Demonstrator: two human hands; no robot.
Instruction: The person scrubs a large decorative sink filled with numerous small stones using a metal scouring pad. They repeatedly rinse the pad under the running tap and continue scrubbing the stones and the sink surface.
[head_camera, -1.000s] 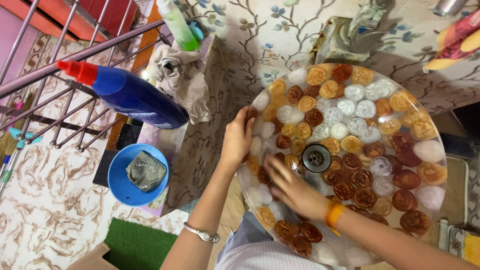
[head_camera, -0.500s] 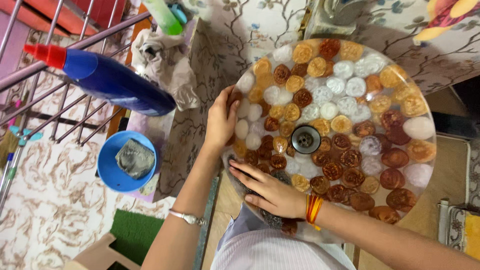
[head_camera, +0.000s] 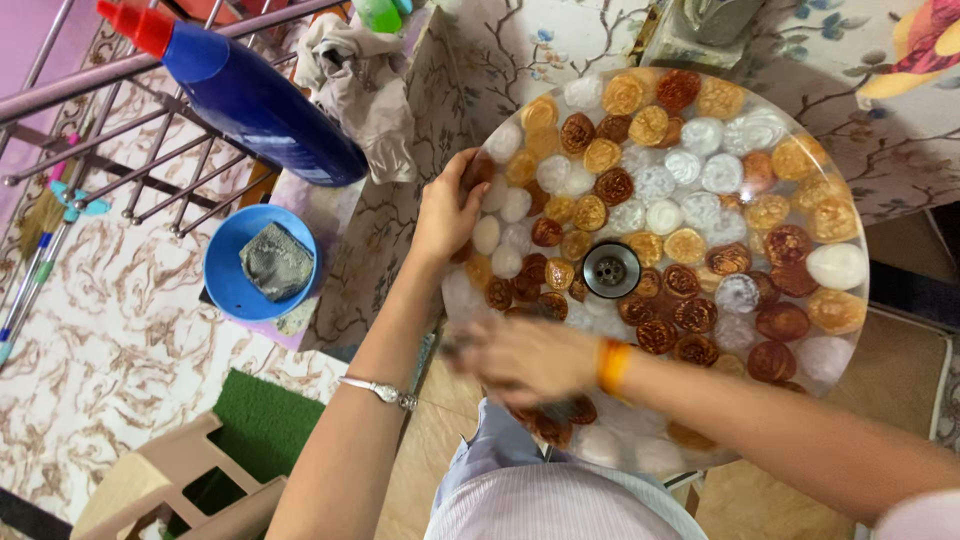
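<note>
Your left hand (head_camera: 447, 212) grips the rim of the round basin (head_camera: 838, 330), fingers curled over its edge on the side away from the tap. Your right hand (head_camera: 520, 357) lies flat and blurred on the basin's near wall, short of the drain (head_camera: 611, 269); I cannot tell whether it presses a scrubber beneath the palm. The risk, as I judge it, is a slip: a wet, glossy wall could send your palm skidding off the near rim, and leaning on the held edge could strain the bowl. The basin looks translucent, set with amber, brown and white pebble-like shapes, shiny throughout.
</note>
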